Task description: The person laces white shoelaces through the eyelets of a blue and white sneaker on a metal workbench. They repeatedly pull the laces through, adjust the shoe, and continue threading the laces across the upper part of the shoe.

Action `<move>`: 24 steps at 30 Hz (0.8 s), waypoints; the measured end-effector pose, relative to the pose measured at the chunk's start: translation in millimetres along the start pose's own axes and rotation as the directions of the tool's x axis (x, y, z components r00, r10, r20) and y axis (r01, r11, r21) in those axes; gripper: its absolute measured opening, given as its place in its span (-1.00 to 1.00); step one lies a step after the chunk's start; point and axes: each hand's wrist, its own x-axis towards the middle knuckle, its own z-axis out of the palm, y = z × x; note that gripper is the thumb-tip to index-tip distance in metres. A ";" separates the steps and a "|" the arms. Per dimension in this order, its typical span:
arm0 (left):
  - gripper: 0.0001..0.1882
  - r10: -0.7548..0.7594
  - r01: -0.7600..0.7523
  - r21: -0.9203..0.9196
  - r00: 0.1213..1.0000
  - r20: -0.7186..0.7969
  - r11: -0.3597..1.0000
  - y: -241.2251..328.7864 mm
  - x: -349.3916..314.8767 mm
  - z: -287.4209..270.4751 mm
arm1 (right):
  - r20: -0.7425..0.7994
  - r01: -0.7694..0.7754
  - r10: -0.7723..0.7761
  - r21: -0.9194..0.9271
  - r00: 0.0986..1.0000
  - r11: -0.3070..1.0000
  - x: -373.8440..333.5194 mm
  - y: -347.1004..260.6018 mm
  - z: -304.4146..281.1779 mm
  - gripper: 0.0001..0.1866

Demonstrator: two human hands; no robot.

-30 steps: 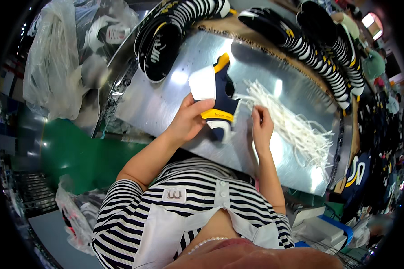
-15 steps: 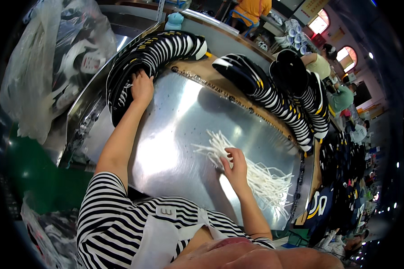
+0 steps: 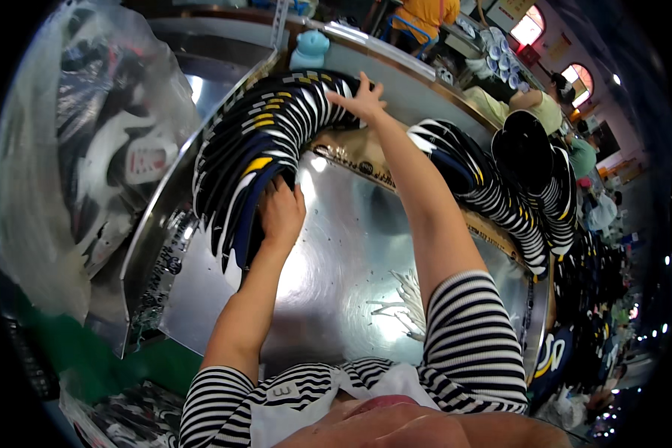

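A curved row of nested black shoe uppers [image 3: 276,123] with white and yellow stripes lies along the left and far side of the metal worktop [image 3: 336,246]. At its near end, my left hand [image 3: 282,215] has its fingers inside the opening of a navy upper, gripping it; the fingertips are hidden. My right hand [image 3: 362,103] reaches over the row's far end with fingers spread apart, touching or just above it. White shoelaces [image 3: 407,305] lie loose on the worktop, partly hidden behind my right arm.
Two more rows of nested uppers stand on the right, one nearer [image 3: 455,160] and one behind it [image 3: 530,160]. A metal rim [image 3: 157,216] edges the left side, beside a large clear plastic bag [image 3: 33,201]. A light-blue figurine [image 3: 310,49] sits at the back. Other people work beyond.
My right hand has left the shoelaces and stretched forward to the row's far end. The left hand now has a navy upper at the near end, where a laced black one was.
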 end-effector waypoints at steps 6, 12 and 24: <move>-0.58 -0.161 0.164 -0.024 0.982 0.100 0.986 0.5 9.3 -17.3 | -0.088 0.217 -0.219 -0.032 0.972 0.976 15.3 3.1 30.2 -0.11; -0.54 -0.056 0.057 -0.047 0.998 0.025 0.997 14.3 5.1 -4.9 | -0.017 -0.107 0.107 -0.057 0.994 0.993 32.0 12.7 9.2 -0.07; -0.79 0.168 -0.406 -0.403 0.845 -0.508 0.820 42.9 -9.5 -52.3 | -0.418 0.408 -0.498 -0.289 0.760 0.866 -195.7 -7.0 -104.9 -0.34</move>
